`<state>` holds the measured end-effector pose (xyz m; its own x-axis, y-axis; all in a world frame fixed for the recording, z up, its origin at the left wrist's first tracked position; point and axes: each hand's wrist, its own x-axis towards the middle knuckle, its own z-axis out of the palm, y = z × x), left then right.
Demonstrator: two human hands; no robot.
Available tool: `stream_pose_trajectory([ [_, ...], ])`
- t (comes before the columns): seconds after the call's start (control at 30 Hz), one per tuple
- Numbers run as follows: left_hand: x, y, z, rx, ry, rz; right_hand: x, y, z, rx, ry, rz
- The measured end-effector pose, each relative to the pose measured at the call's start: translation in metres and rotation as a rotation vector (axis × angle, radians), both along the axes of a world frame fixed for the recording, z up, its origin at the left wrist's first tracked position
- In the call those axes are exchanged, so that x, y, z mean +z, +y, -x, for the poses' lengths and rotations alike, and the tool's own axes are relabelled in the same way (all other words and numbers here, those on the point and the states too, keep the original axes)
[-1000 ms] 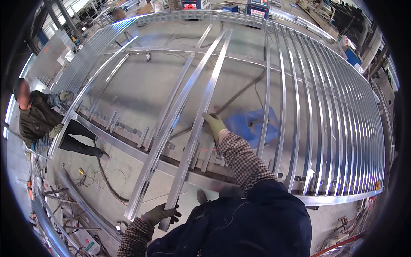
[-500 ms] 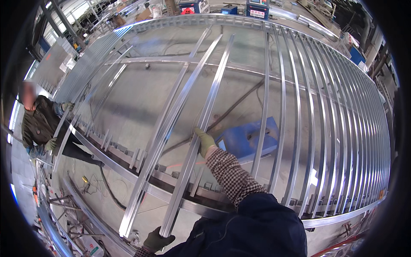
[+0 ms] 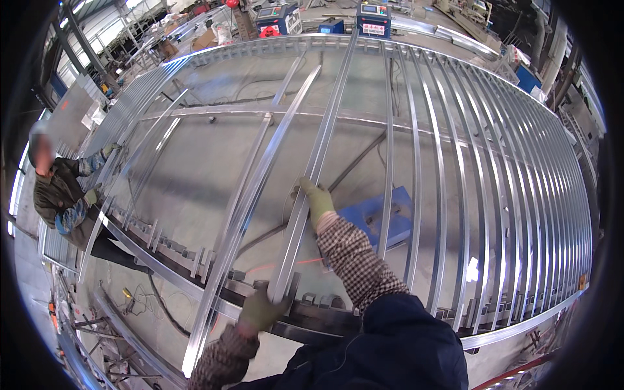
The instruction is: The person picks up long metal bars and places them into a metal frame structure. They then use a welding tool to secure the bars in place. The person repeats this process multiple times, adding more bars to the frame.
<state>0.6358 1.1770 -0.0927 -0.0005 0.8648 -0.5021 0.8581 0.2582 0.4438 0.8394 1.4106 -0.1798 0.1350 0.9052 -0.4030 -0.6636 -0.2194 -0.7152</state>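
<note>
A long silvery metal bar (image 3: 328, 123) lies across the frame in front of me, its far end at the far rail. My right hand (image 3: 314, 198), in a greenish work glove, is closed around the bar partway along. At the bar's near end, my left hand (image 3: 260, 309), gloved too, grips it just above the near rail (image 3: 305, 330); some of its fingers are hidden. To the left, a second bar (image 3: 250, 195) lies slanted, its near end sticking out past the rail. Small upright brackets (image 3: 318, 300) stand along the near rail beside my left hand.
Many parallel bars (image 3: 487, 195) fill the frame's right side. A blue box-shaped thing (image 3: 396, 224) sits on the floor beneath. At the left, a co-worker (image 3: 68, 195) handles another bar. Blue machines (image 3: 374, 19) stand beyond the far rail, and cables (image 3: 166, 302) lie on the floor.
The bar has slid away from me, so its far end now reaches the far rail. My left hand has moved forward with its near end. The view has shifted slightly.
</note>
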Motion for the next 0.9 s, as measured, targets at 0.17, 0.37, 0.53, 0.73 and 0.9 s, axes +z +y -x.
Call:
stream_pose_trajectory([
  [0.17,0.009,0.086,-0.072,-0.143,-0.138,-0.063,0.001,-0.020,-0.040,-0.033,0.065,-0.012],
  [0.37,-0.036,0.047,-0.070,0.195,-0.678,0.222,-0.005,-0.088,-0.120,-0.069,-0.125,0.056],
  [0.53,-0.061,-0.009,-0.042,0.276,-0.739,0.131,-0.018,-0.161,-0.112,-0.077,-0.226,-0.040],
  [0.73,-0.082,-0.047,-0.032,0.317,-0.845,0.191,-0.040,-0.185,-0.110,-0.030,-0.246,0.027],
  [0.9,-0.112,-0.037,-0.034,0.257,-0.834,0.066,-0.048,-0.171,-0.112,-0.017,-0.490,-0.170],
])
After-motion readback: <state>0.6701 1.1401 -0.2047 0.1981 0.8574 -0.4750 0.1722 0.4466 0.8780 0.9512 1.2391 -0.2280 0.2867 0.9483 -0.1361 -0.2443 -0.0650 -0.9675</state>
